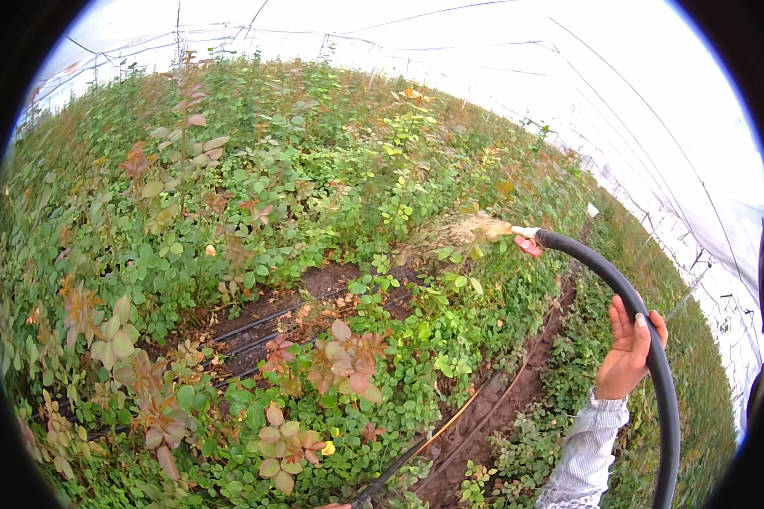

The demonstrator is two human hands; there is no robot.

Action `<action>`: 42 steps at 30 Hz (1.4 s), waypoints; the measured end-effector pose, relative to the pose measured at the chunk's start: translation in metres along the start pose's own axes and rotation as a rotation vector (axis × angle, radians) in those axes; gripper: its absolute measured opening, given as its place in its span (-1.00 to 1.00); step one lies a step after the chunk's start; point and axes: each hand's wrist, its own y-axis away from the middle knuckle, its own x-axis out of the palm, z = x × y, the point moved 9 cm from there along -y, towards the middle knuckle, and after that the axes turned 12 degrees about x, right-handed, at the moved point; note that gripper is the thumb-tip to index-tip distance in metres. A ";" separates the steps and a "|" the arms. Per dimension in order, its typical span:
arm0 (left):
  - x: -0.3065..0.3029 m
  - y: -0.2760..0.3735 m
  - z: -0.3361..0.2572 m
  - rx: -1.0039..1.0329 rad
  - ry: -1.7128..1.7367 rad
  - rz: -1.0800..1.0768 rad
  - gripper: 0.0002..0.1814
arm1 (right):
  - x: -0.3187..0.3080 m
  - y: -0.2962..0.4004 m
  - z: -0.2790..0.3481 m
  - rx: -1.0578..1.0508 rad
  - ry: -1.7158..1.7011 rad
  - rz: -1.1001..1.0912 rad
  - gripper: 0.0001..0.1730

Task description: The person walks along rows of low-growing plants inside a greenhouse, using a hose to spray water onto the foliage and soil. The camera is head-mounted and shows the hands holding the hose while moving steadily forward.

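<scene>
My right hand (pixel 630 343), in a light striped sleeve, is closed around a thick black hose (pixel 659 375) at the right. The hose arches up and left to a pale nozzle (pixel 525 231) with a red piece (pixel 528 246) beside it. Brownish water (pixel 465 232) sprays leftward from the nozzle over leafy rose bushes (pixel 331 210). Only a sliver of my left hand (pixel 334 506) shows at the bottom edge, beside a length of black hose (pixel 388 477); its fingers are hidden.
Black drip lines (pixel 261 321) run over bare soil among the bushes. A muddy path (pixel 484 439) with an orange-brown line (pixel 458 413) along it passes between plant beds. More bushes (pixel 560 394) stand right of the path. Plastic greenhouse sheeting (pixel 611 83) with wires spans above.
</scene>
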 end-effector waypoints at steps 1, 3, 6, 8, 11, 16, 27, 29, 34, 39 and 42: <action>0.000 0.003 0.000 -0.043 0.026 -0.032 -0.71 | -0.004 -0.002 0.004 -0.021 0.017 -0.008 -0.75; 0.002 0.009 0.001 -0.085 0.057 -0.055 -0.69 | -0.014 -0.007 0.010 -0.042 0.040 -0.029 -0.76; 0.005 0.011 -0.003 -0.091 0.077 -0.031 -0.69 | -0.027 -0.011 0.017 -0.050 0.020 -0.042 -0.75; 0.004 0.008 -0.005 -0.076 0.070 -0.029 -0.69 | -0.035 -0.011 0.015 -0.034 -0.005 -0.047 -0.75; 0.000 0.003 -0.006 -0.082 0.042 -0.029 -0.70 | -0.047 -0.008 0.012 -0.018 -0.023 -0.054 -0.74; 0.003 0.000 -0.009 -0.101 0.043 0.011 -0.69 | -0.056 0.003 0.006 0.017 -0.056 -0.057 -0.75; -0.003 -0.013 -0.022 -0.036 -0.089 -0.012 -0.68 | -0.062 0.019 0.010 0.039 -0.074 -0.061 -0.75; -0.002 -0.014 -0.023 -0.066 -0.088 -0.002 -0.68 | -0.063 0.020 0.014 0.029 -0.065 -0.077 -0.75; -0.002 -0.014 -0.025 -0.120 -0.055 -0.004 -0.68 | -0.066 0.029 0.023 0.046 -0.044 -0.106 -0.74; 0.000 -0.021 -0.033 -0.172 -0.081 0.049 -0.68 | -0.095 0.046 0.034 0.085 -0.112 -0.082 -0.72; -0.006 -0.028 -0.045 -0.244 -0.118 -0.013 -0.66 | -0.150 0.055 0.055 0.102 -0.037 -0.158 -0.73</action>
